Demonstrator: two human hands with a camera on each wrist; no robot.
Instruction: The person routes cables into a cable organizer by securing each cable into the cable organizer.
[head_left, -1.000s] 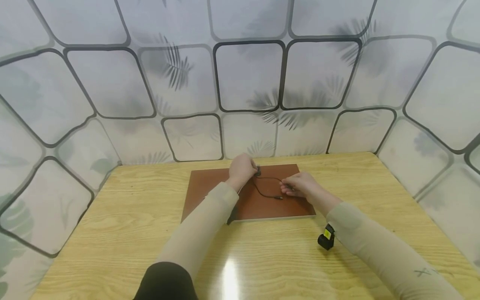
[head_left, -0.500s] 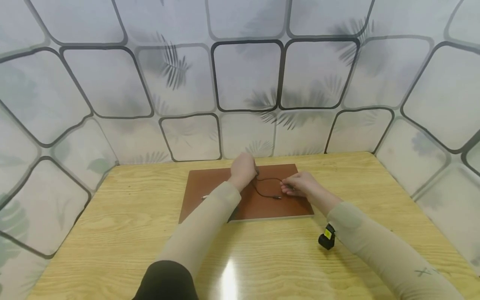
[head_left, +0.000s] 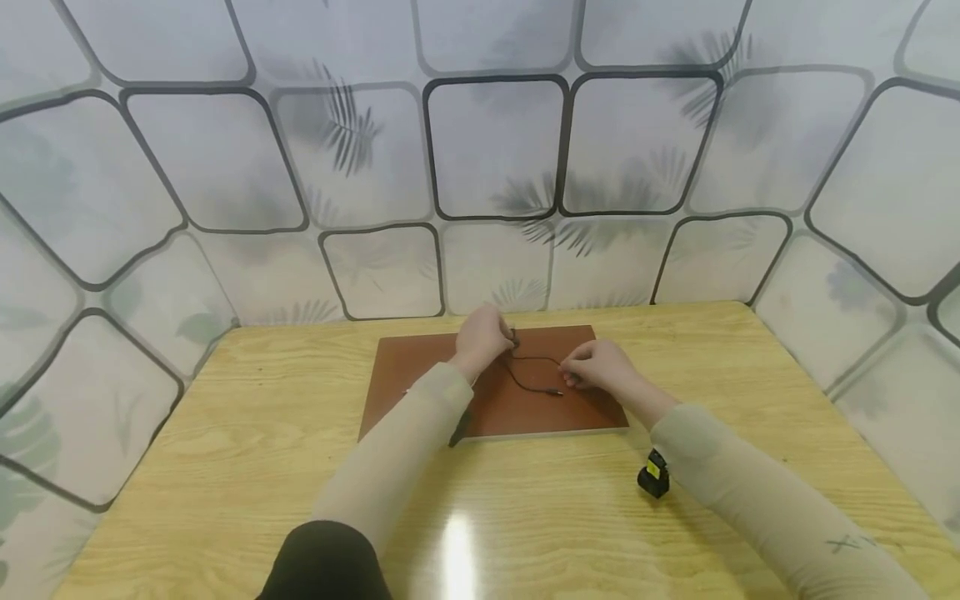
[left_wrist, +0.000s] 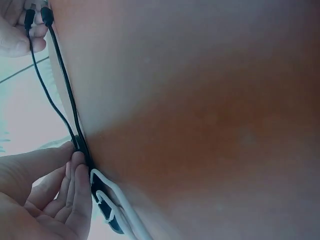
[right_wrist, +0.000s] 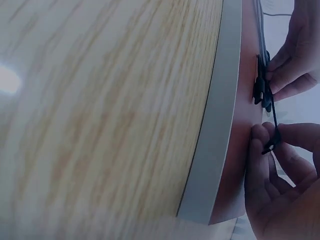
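Observation:
My left hand [head_left: 483,340] pinches thin black cables [left_wrist: 60,70] between thumb and fingertips above the far part of a brown panel [head_left: 540,412]. To its right, my right hand [head_left: 602,367] pinches one black cable end, whose small plug [right_wrist: 271,146] shows between its fingers in the right wrist view. A second strand ends in a free plug [head_left: 555,392] over the panel, between the two hands. White cable loops [left_wrist: 117,197] and a dark piece lie just below my left fingertips in the left wrist view.
The brown panel has a pale side edge [right_wrist: 217,130] and lies on a wood-grain table [head_left: 247,467]. Beside the right sleeve is a small black block [head_left: 653,475] with a yellow label. A patterned cloth wall [head_left: 495,150] encloses the table's back and sides.
My right fingers have drawn closer together on the cable end. The left hand has shifted very slightly, and a bit more of the dark bundle shows at its fingertips than half a second ago.

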